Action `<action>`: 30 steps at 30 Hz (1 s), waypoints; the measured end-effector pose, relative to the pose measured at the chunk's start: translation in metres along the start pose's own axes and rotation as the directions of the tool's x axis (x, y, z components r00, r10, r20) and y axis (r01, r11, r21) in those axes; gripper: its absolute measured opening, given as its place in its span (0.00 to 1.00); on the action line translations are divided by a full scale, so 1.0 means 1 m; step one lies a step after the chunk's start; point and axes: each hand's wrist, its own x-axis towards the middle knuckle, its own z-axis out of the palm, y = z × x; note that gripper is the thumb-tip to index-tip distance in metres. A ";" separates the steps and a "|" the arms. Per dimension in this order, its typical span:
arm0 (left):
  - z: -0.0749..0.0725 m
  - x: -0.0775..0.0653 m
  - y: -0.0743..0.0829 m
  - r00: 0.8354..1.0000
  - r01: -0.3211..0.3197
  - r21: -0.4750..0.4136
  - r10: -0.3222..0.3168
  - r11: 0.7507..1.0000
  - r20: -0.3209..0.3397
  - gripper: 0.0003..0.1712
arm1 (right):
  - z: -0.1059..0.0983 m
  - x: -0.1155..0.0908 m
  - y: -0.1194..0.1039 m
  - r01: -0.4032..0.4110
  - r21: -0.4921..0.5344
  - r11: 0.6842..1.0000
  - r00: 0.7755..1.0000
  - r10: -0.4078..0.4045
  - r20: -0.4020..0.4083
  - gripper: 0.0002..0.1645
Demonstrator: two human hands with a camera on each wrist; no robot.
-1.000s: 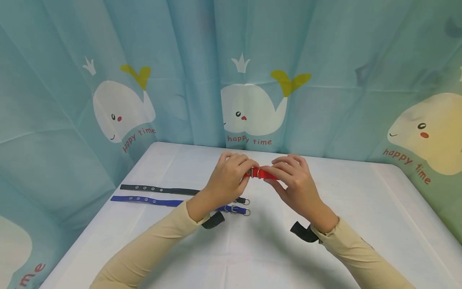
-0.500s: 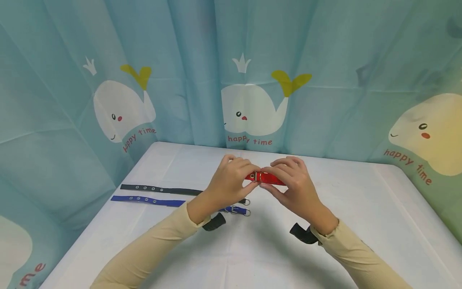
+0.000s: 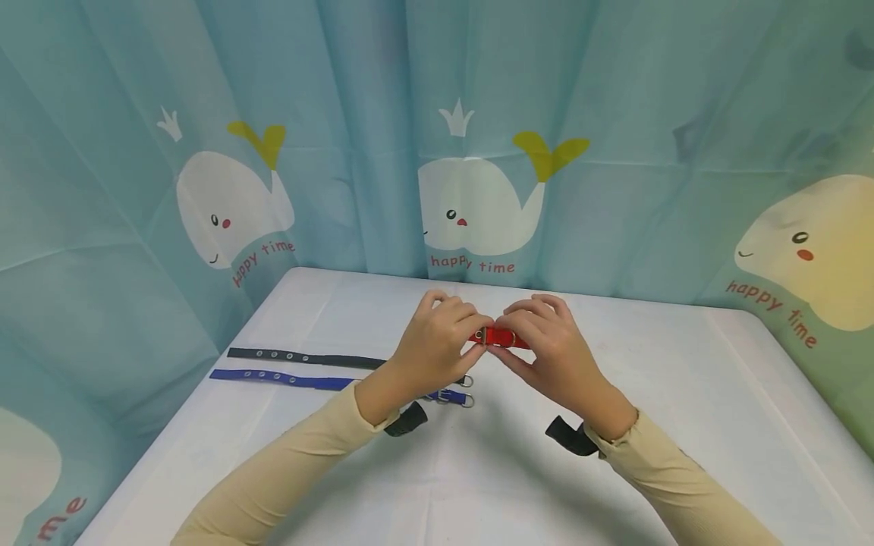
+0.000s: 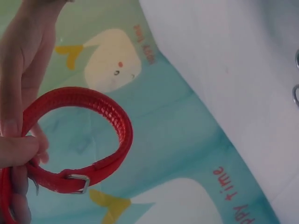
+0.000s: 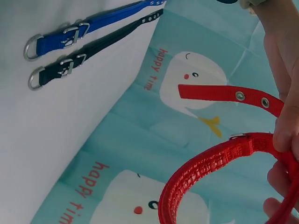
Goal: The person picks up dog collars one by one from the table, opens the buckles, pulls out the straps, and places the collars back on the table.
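Both hands hold a red collar (image 3: 503, 337) up over the table, fingertips close together at its metal buckle. My left hand (image 3: 437, 339) pinches the strap on the buckle's left side. From the right, my right hand (image 3: 556, 345) grips the band between thumb and fingers. The collar (image 4: 126, 135) is bent into a round loop in the left wrist view, with a metal loop on its lower part. In the right wrist view, the collar's free end (image 5: 210, 92) with metal eyelets sticks out past the fingers. Fingers hide part of the buckle.
A black collar (image 3: 348, 362) and a blue collar (image 3: 287, 380) lie side by side, stretched out on the white table (image 3: 471, 485) at left. Their D-rings point right, under and beside my left forearm. A whale-print curtain (image 3: 369, 197) stands behind the table.
The red collar has tilted so its outer face and buckle show more plainly. My right hand has shifted slightly left along the band, nearer my left fingertips. The other collars stay put.
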 end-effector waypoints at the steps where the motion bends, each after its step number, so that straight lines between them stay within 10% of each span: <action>1: 0.000 0.000 0.000 1.000 0.001 0.005 -0.001 1.000 0.004 0.11 | 0.000 0.001 0.000 0.010 -0.016 1.000 1.000 -0.010 0.001 0.19; 30: 0.003 -0.002 0.000 0.999 -0.029 0.003 0.029 1.000 -0.036 0.12 | -0.004 0.002 0.005 0.137 -0.117 0.984 0.990 -0.139 -0.011 0.12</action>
